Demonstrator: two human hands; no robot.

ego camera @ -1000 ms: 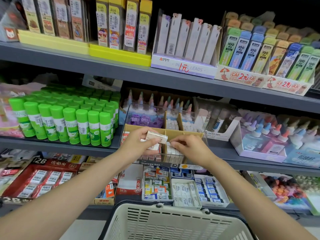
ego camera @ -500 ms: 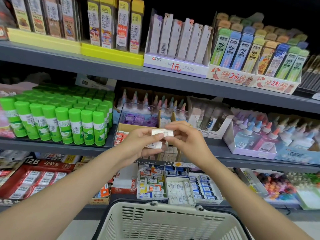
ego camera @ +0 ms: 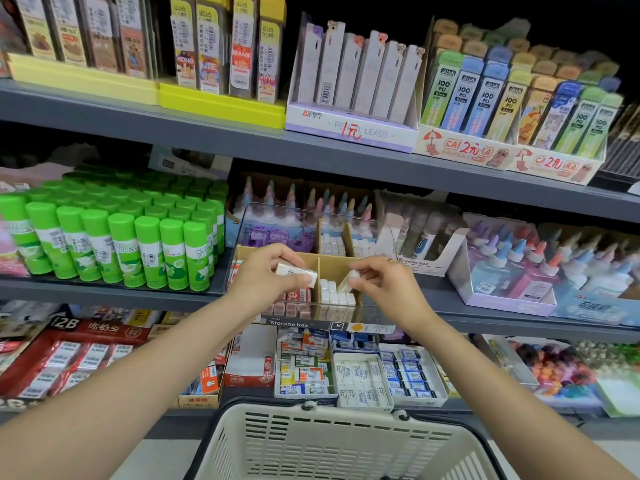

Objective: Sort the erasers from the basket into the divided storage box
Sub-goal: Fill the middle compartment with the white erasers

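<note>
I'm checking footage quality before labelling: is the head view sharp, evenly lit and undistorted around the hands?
Head view: evenly lit, dark only at the top right; wide-angle bends the shelf edges; left hand, right hand and white erasers look slightly soft; glare on the storage box's clear front.

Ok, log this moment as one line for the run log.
left hand holds eraser | right hand pinches second eraser over storage box front middle compartment | basket below
</note>
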